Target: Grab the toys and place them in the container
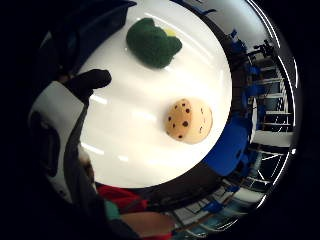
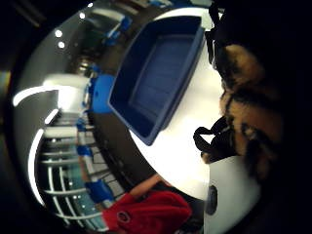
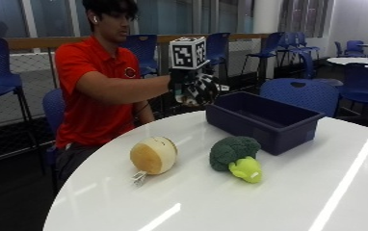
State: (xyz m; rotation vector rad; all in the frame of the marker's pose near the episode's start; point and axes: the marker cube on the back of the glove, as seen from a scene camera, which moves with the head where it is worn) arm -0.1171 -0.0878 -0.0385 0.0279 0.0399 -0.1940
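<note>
A person in a red shirt sits at a round white table [image 3: 286, 192], the gloved right hand [image 3: 193, 86] raised in the air near the end of a dark blue container [image 3: 264, 120] that stands toward the table's far edge. The hand's fingers curl around a striped orange-and-black plush toy [image 2: 248, 112], which fills much of the thumb-side palm view beside the container [image 2: 156, 78]; from outside, only a patterned shape shows inside the grip. Two toys lie on the table nearer its middle, well apart from the hand: a round tan cookie toy [image 3: 153, 155] with dark spots on its face [image 1: 189, 121], and just beside it a green broccoli toy [image 3: 235, 155] with a pale yellow-green stalk, lying on its side close to the container's long wall. The container's inside shows nothing in it.
</note>
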